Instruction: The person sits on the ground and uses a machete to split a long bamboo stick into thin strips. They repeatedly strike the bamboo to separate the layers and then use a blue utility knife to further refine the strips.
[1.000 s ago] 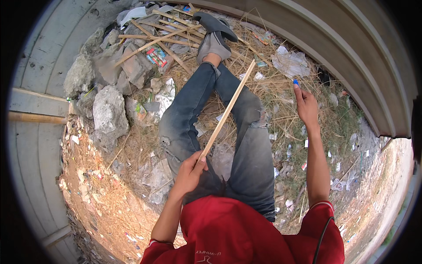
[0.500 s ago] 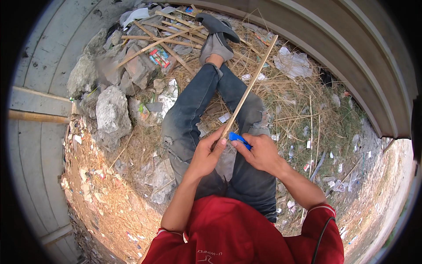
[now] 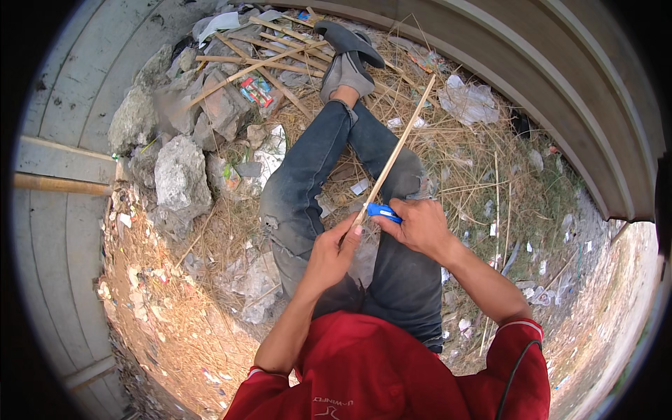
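My left hand point(image 3: 332, 253) is closed round the lower end of a long, narrow bamboo strip point(image 3: 400, 147). The strip slants up and away to the right, over my knee. In my right hand point(image 3: 424, 227) is a blue utility knife point(image 3: 383, 212), gripped with the thumb near its front. The front of the knife meets the strip's side just above my left fingers; its blade is too small to make out. My legs, in torn dark jeans point(image 3: 297, 175), stretch out below the strip, crossed at the ankles.
More bamboo strips point(image 3: 280, 52) lie in a loose pile by my shoes point(image 3: 348, 43). Rough grey rocks point(image 3: 180, 175) sit to the left. A clear plastic bag point(image 3: 467, 101) rests on the dry grass at right. Panelled walls point(image 3: 66, 238) curve along the left and far right.
The strip has been drawn back toward me and its far tip is lower. The knife in my right hand has moved slightly up along the strip, away from my left hand, which sits a little lower.
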